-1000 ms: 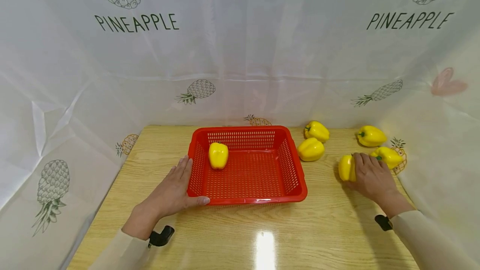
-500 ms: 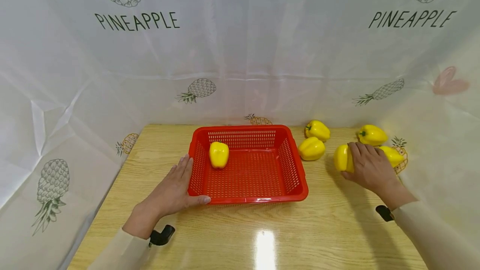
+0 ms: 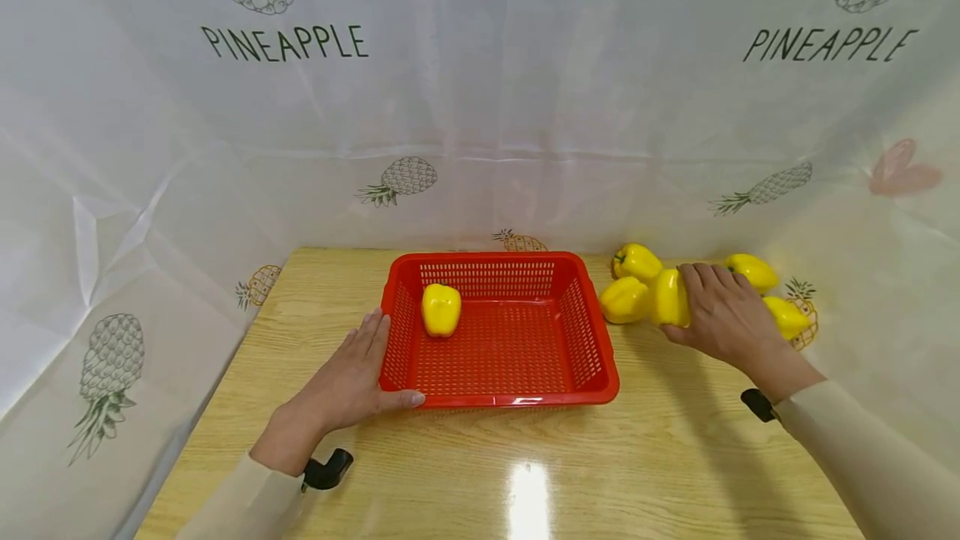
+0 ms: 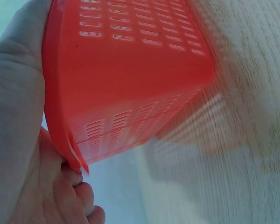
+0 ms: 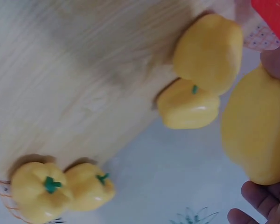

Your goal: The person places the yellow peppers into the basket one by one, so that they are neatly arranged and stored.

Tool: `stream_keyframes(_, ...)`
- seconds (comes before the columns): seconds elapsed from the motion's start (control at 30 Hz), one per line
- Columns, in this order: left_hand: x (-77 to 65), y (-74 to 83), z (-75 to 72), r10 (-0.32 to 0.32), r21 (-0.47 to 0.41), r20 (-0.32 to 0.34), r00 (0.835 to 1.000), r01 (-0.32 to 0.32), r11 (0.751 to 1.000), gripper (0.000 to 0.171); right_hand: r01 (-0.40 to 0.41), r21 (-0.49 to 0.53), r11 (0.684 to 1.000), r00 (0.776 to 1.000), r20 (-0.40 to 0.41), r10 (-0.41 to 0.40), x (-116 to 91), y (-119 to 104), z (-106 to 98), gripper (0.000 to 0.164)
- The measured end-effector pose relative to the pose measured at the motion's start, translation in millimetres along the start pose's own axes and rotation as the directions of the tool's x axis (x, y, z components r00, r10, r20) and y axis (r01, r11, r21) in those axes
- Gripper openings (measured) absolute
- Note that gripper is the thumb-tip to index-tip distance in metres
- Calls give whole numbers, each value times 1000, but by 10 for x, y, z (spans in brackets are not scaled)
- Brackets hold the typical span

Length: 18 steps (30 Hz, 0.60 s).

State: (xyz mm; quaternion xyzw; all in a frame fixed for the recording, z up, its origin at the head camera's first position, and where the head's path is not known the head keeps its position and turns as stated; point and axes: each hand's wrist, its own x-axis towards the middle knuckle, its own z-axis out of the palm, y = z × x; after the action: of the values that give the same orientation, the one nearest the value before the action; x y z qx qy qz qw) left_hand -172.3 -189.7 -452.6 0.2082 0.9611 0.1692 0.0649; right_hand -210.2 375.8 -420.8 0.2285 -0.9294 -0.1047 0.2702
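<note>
My right hand [image 3: 726,313] grips a yellow bell pepper [image 3: 670,298], held above the table to the right of the red basket. In the right wrist view that bell pepper [image 5: 259,126] sits between thumb and fingertips. My left hand [image 3: 348,377] rests against the left front corner of the red basket [image 3: 495,400], fingers straight along the rim, thumb over the front edge. From the left wrist camera, the hand [image 4: 18,116] lies along the basket's rim [image 4: 60,107]. One yellow bell pepper [image 3: 441,310] lies inside the basket at its left.
Beside the basket's right wall lie two yellow bell peppers, a front one [image 3: 624,300] and a back one [image 3: 637,261]. Farther right are two more, a rear pepper [image 3: 752,272] and a front pepper [image 3: 787,317]. A pineapple-print sheet [image 3: 480,107] encloses the wooden table [image 3: 450,473].
My right hand has lifted the bell pepper and carried it left and away from me, towards the basket. The left hand has stayed at the basket's corner.
</note>
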Motion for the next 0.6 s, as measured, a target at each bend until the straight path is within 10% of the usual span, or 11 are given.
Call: stream_keyframes(0.6, 10, -4, 12, 1, 12, -7, 1000, -1, 1000, 139, 96, -1, 995, 995, 18, -96, 737, -387, -198, 94)
